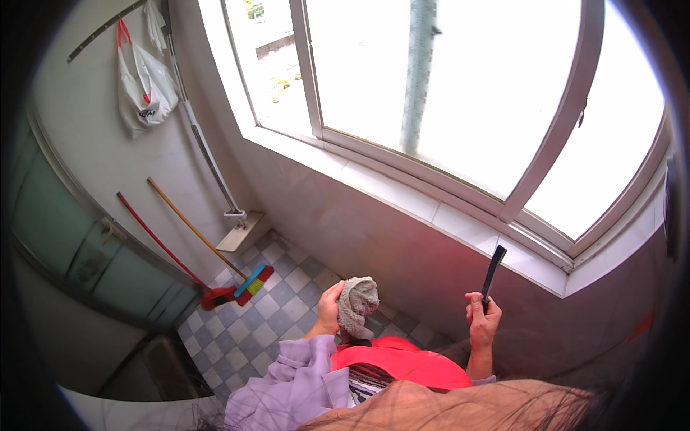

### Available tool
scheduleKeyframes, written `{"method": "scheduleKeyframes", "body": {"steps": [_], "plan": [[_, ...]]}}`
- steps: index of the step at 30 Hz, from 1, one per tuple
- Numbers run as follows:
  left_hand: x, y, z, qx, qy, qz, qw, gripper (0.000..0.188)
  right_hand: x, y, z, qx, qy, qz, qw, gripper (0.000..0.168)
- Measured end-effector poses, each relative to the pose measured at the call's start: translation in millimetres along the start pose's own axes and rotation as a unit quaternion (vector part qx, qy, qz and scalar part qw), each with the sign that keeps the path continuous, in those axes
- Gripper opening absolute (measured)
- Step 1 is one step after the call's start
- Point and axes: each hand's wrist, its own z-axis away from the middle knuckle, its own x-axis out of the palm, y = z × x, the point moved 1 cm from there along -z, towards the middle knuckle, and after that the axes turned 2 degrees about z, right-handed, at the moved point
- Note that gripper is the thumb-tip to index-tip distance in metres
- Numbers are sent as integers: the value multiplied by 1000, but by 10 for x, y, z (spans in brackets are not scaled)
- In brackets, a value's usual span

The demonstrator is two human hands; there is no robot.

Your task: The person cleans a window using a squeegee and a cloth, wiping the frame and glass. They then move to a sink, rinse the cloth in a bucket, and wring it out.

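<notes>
My left hand [328, 310] grips a bunched grey-beige cleaning cloth [356, 307] in front of my body, above the tiled floor. On the right, my right hand [483, 318] is closed around the lower end of a narrow black brush [495, 269], held roughly upright. Its bristled tip overlaps the edge of the white tiled windowsill [399, 188] in view; whether it touches the sill I cannot tell. Above the sill stands a sliding window with metal frames [560, 124]. A red apron [404, 366] and a lilac sleeve [302, 361] show below my hands.
A broom [253, 285] and a red dustpan [215, 297] stand at the left wall. Behind them a flat mop [242, 231] leans in the corner. White plastic bags [145, 86] hang from a rail. A glass-panelled door [91, 242] is at far left.
</notes>
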Motion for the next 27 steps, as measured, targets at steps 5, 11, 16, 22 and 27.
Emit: {"method": "scheduleKeyframes", "body": {"steps": [5, 11, 16, 22, 27], "plan": [[-2, 438, -211, 9, -41, -5, 999, 26, 822, 216, -122, 59, -108, -24, 992, 19], [295, 1432, -829, 129, -51, -23, 990, 28, 1333, 193, -171, 22, -137, 10, 990, 18], [618, 1930, -1808, 227, -47, -59, 971, 23, 1129, 240, -242, 46, -78, 24, 996, 20], [820, 1701, -2877, 259, -11, -226, 939, 27, 974, 260, -428, 39, -77, 30, 996, 20], [1219, 971, -2994, 360, 82, -604, 706, 30, 717, 337, -709, 13, -84, 35, 996, 18]]}}
